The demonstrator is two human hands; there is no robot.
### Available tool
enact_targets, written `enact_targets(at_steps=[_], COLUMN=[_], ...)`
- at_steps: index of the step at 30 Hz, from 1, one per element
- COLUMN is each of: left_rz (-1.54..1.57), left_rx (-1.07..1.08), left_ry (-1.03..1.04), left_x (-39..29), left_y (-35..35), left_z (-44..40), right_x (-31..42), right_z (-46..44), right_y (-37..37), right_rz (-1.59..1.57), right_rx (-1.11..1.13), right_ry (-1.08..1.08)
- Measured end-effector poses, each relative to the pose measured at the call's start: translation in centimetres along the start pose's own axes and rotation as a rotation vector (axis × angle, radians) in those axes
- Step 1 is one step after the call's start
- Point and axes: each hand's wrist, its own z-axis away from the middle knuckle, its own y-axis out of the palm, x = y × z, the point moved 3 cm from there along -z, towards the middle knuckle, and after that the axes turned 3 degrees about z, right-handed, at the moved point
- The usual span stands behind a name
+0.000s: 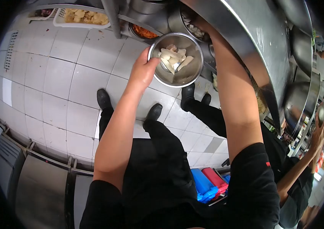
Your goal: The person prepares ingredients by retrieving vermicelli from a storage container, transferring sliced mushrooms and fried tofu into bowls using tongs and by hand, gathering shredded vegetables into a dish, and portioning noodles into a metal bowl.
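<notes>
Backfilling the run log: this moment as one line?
left hand: holds metal bowl, pale slices inside; right hand: in pot of white pieces, fingers unclear; near: orange shreds

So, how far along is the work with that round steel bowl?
Several pale slices already lie in the round steel bowl. In progress: the left hand grips its rim while the right hand reaches into a deep steel container of whitish pieces. Possibly left: the pieces lying in that container; whether the bowl needs more, I can't tell.
</notes>
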Motion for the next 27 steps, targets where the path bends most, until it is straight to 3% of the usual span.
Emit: enact_targets(at_steps=[5,10,12,13,15,19,21,24,26,27], left_rz=[-0.02,-0.073,-0.073,-0.073,-0.096,-0.169,-0.159,-0.092,-0.069,-0.064], left_rx=[-0.033,-0.041,-0.041,-0.041,-0.038,-0.069,-0.046,0.006,-0.031,-0.016], left_ry=[-0.028,-0.041,-0.052,-0.062,-0.058,-0.056,-0.035,-0.036,-0.174,-0.172], left_x=[0.0,0.7,1.0,1.0,0.9,0.8,1.7,1.1,2.0,3.0], left_y=[0.0,-0.4,-0.3,-0.4,-0.3,0.0,-0.7,-1.2,-2.4,-3.5], left_z=[0.1,-0.1,-0.1,0.0,0.3,1.8,2.5,4.8,6.0,6.4], right_x=[0.0,0.8,1.9,2.2,4.4,3.8,2.3,2.0,1.3,-0.7], right_z=[1.1,6.3,9.5,10.7,13.6,18.8,21.1,24.9,27.2,28.7], right_y=[-3.3,-8.9,-9.2,-8.5,-7.1,-3.8,-3.1,-1.1,0.1,0.9], right_rz=[-0.232,-0.685,-0.749,-0.615,-1.033,-0.743,-0.64,-0.766,-0.754,-0.542], right_rx=[-0.034,0.075,0.155,0.167,0.141,-0.047,-0.075,0.068,0.181,0.279], right_ry=[0.084,0.401,0.553,0.576,0.61,0.582,0.69,0.854,0.946,0.922])
